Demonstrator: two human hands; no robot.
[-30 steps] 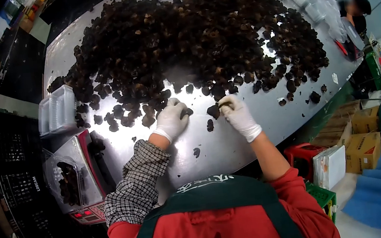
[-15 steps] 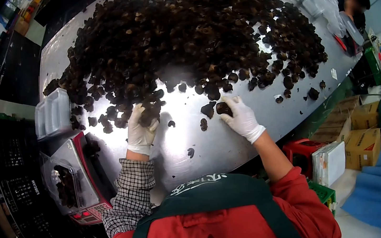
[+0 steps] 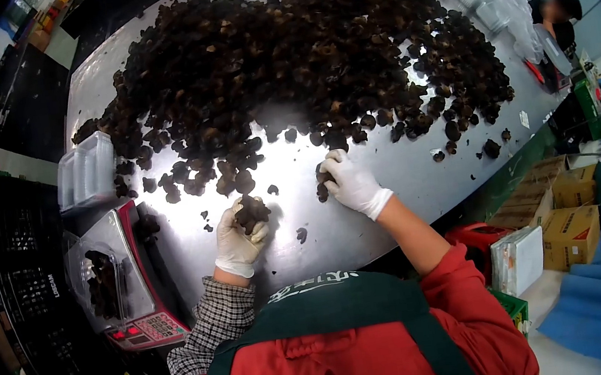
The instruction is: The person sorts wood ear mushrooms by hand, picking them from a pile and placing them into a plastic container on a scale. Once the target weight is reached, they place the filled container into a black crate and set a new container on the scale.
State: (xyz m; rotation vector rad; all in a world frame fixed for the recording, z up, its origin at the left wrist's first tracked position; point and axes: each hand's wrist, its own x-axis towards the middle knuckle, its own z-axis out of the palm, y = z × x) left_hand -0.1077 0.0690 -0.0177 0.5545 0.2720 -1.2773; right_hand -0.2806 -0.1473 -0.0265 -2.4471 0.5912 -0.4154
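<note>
Both hands wear white gloves. My left hand [image 3: 237,244], palm turned up near the front of the metal table [image 3: 367,232], is closed around dark wood ear mushrooms [image 3: 251,212]. My right hand [image 3: 353,185] has its fingers bent together over a dark wood ear mushroom [image 3: 323,182] on the table; part of it is hidden by the fingers. Just beyond both hands spreads a large heap of wood ear mushrooms [image 3: 247,73]. Small loose bits, such as a dark piece [image 3: 301,234], lie between and below the hands.
At left, a scale [image 3: 154,330] carries a clear plastic box [image 3: 107,285] with mushrooms inside. Stacked clear trays [image 3: 86,174] stand behind it. Black crates [image 3: 24,277] line the left side. Cardboard boxes [image 3: 571,235] and a red stool [image 3: 474,240] are at right. Another person [image 3: 558,13] is at the far right.
My left hand has drawn back toward me from the heap's edge, with mushrooms in it. My right hand has shifted left and closed its fingers over a mushroom.
</note>
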